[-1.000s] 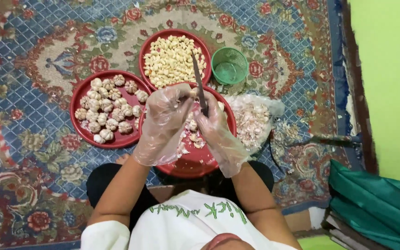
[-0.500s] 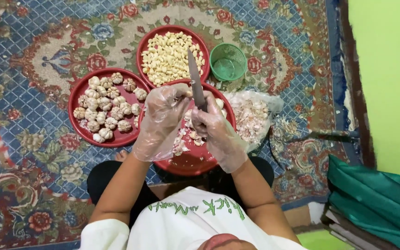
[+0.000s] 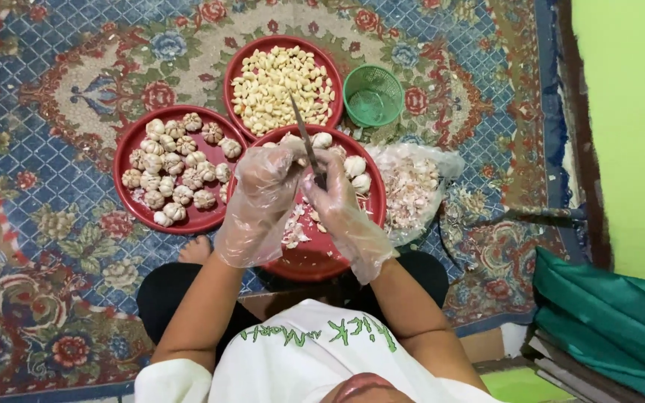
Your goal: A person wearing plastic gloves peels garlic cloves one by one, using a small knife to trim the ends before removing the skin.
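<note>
Sitting cross-legged on a patterned carpet (image 3: 61, 82), the person works over a red tray (image 3: 315, 257) placed just in front of their knees. Both hands wear loose clear plastic gloves. The left hand (image 3: 263, 190) is curled, its fingers pinching something small at the fingertips; it looks like a piece of garlic, though the glove blurs it too much to be sure. The right hand (image 3: 337, 198) is closed around the handle of a knife (image 3: 301, 134), whose thin blade points up and away from the body, crossing over the far rim of the tray. The two hands meet above the middle of that tray, nearly touching.

On the tray lie a few whole garlic bulbs (image 3: 352, 168) near the far right rim, and scraps of papery skin (image 3: 296, 224) scattered under the hands. To the left, touching it, a second red tray (image 3: 132, 213) holds a heap of unpeeled bulbs. Beyond both, a third red tray (image 3: 237, 71) is filled with peeled cloves (image 3: 281, 86). A small green mesh basket (image 3: 372, 95) stands just right of that one. A clear plastic bag (image 3: 416, 186) full of skins lies against the right side of the near tray. Folded green cloth (image 3: 606, 321) sits at the lower right beside a green wall (image 3: 628, 112).
</note>
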